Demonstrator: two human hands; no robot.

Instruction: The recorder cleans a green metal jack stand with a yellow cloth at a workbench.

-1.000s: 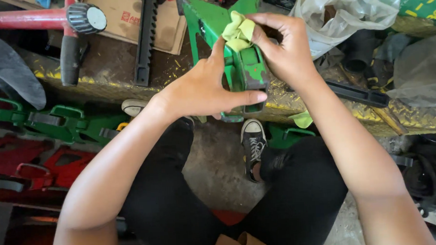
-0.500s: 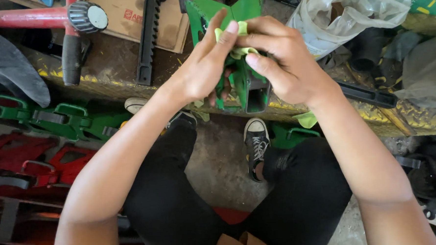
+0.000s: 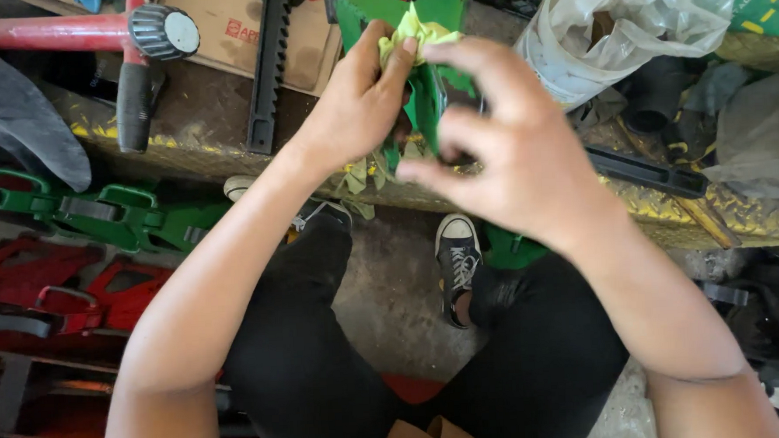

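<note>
Pinched between thumb and fingertips of our left hand (image 3: 358,106), a yellow-green cloth (image 3: 412,30) presses against the top of the green metal stand (image 3: 432,86), while our right hand (image 3: 514,161) grips the stand's near side, fingers curled round its edge. The stand sits on the worn workbench edge (image 3: 193,122) straight ahead of us, tilted slightly away.

A second ago we have the cloth lower on the stand, with the left hand cupping the base and the right hand on top; half a second ago both hands close over the upper part. Now the cloth is at the very top and the right hand has dropped toward us to steady the piece. We judge the wiping has worked its way up the stand's face, with the lower part already passed over.

Room is tight. A black toothed bar (image 3: 269,71) lies just left of our left hand, and a red tool with a black knob (image 3: 158,32) rests farther left. A clear plastic bag (image 3: 626,20) crowds the right, with a flat black bar (image 3: 646,173) lying near our right wrist. Behind the stand we cannot see. Open space lies toward us, over our knees and the concrete floor (image 3: 393,306), where green and red stands (image 3: 101,223) stack at left.
</note>
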